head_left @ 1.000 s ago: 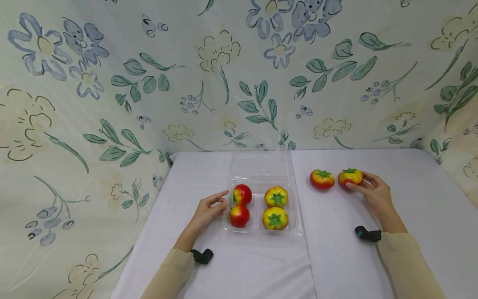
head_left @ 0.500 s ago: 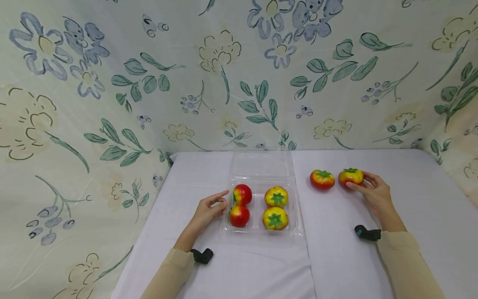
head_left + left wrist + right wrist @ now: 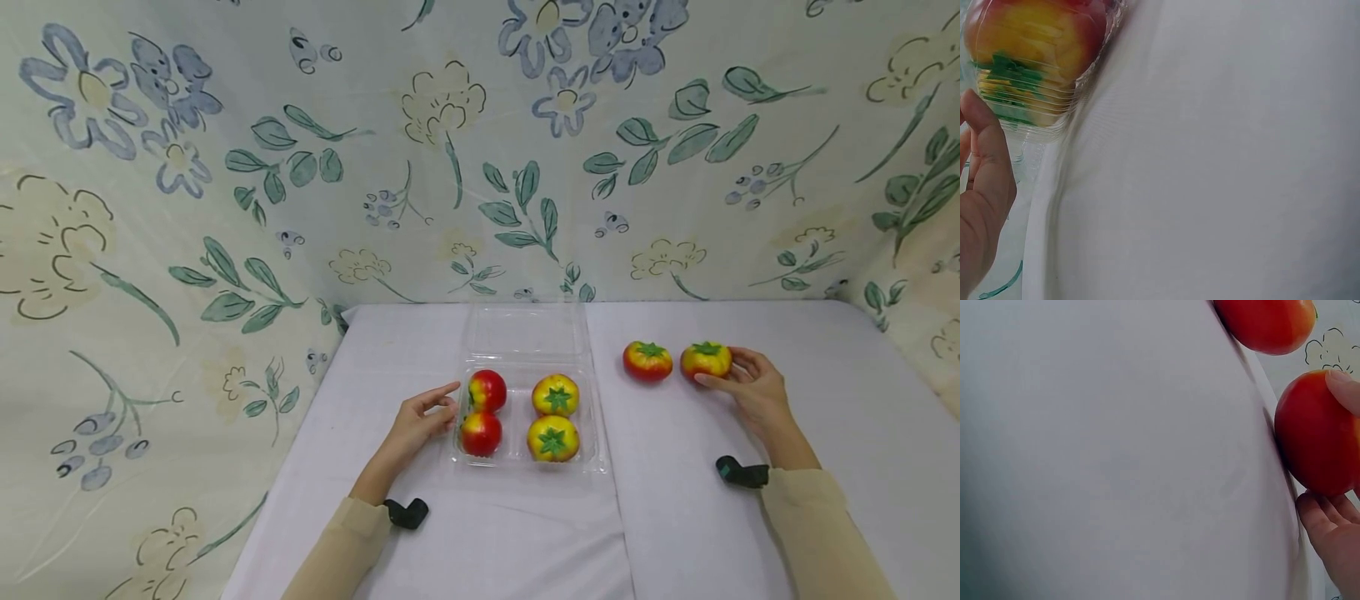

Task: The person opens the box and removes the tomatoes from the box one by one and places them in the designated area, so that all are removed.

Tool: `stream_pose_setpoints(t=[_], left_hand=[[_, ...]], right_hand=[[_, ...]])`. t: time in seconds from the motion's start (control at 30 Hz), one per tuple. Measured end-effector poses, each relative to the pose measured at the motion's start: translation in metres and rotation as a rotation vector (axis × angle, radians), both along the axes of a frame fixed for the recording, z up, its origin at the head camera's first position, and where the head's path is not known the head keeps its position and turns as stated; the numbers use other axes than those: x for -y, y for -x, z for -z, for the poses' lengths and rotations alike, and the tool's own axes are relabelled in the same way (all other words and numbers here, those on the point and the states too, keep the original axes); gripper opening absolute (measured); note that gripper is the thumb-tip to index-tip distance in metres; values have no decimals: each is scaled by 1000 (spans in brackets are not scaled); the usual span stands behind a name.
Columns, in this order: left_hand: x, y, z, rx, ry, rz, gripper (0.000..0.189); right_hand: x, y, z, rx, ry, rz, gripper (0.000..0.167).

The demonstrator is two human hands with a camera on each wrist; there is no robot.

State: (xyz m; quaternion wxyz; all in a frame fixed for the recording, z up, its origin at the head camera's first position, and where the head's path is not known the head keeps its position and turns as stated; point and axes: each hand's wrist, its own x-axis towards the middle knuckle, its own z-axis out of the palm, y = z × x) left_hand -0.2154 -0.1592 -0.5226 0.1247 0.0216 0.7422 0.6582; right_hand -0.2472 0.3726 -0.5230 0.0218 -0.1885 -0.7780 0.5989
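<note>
In the head view, my right hand [image 3: 757,396] holds a red and yellow tomato [image 3: 705,360] between thumb and fingers. In the right wrist view, the thumb lies on one side of this tomato [image 3: 1313,437] and the fingertips touch the other. Another tomato [image 3: 647,362] sits just left of it. My left hand [image 3: 416,425] rests beside the left wall of a clear plastic box [image 3: 517,464], fingers loosely extended. Inside the box, two tomatoes [image 3: 481,434] lie tipped on the left, and two tomatoes [image 3: 553,438] stand green leaves up on the right.
The box's clear lid [image 3: 527,331] is folded back toward the rear of the table. A white cloth [image 3: 540,533] covers the table, with a crease running right of the box. A floral curtain [image 3: 450,225] hangs behind and at the sides.
The tomato in my right hand has shifted very slightly right and down, and the thumb sits lower on it. My left hand and the box stay as they were.
</note>
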Motion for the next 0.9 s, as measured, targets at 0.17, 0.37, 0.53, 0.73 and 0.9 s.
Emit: stream_pose_setpoints(t=[0.17, 0.37, 0.53, 0.73, 0.9], left_hand=[[0, 0, 0, -1, 2, 0, 45], [1, 1, 4, -11, 8, -1, 44], [0, 1, 3, -10, 3, -4, 42], [0, 1, 1, -9, 8, -3, 43], [0, 1, 1, -10, 9, -4, 42]], right_hand=[[0, -2, -1, -2, -34, -14, 98], [-3, -5, 1, -21, -23, -21, 96], [-7, -7, 4, -44, 13, -20, 98], [-8, -9, -1, -109, 123, 33, 93], [-7, -14, -9, -141, 154, 51, 93]])
